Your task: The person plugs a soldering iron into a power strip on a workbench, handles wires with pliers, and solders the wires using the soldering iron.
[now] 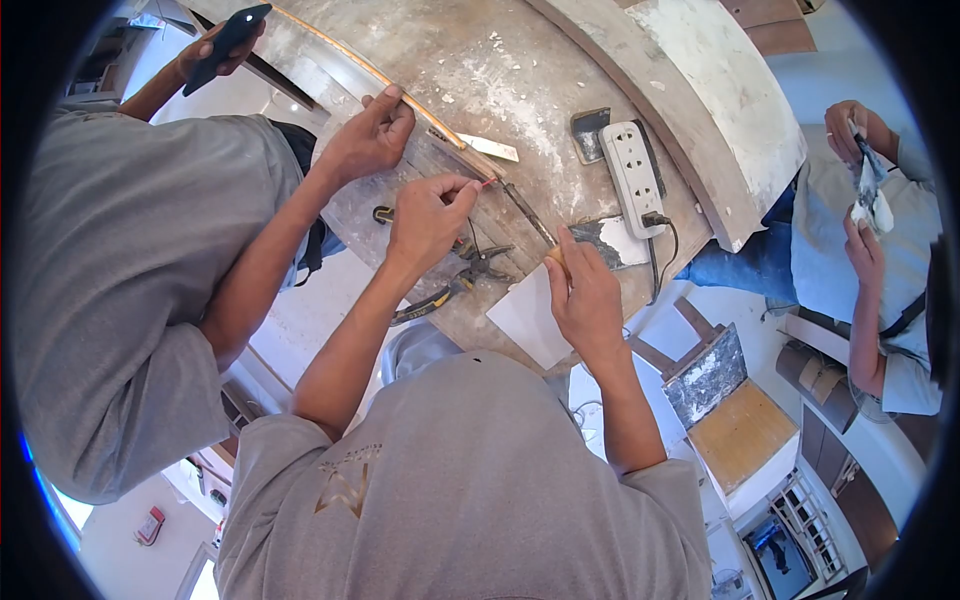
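My right hand (585,300) grips the light-coloured handle of a soldering iron (526,213), its metal shaft pointing up and left across the worktable (440,45). In my left hand (432,225) a thin red wire (489,183) is pinched between thumb and fingers, close to the iron's tip. Whether tip and wire touch, I cannot tell. An orange-lit LED strip (425,113) runs from the far edge down toward this spot. Another person's hand (370,138) steadies it by the left. Pliers (482,266) with yellow-and-black handles lie below my left hand.
A white power strip (630,170) with a plug stands right of the iron, beside a curved panel (650,110). White paper (533,318) lies at the near edge. The person at left holds a phone (225,48); one at right holds a stained cloth (872,195).
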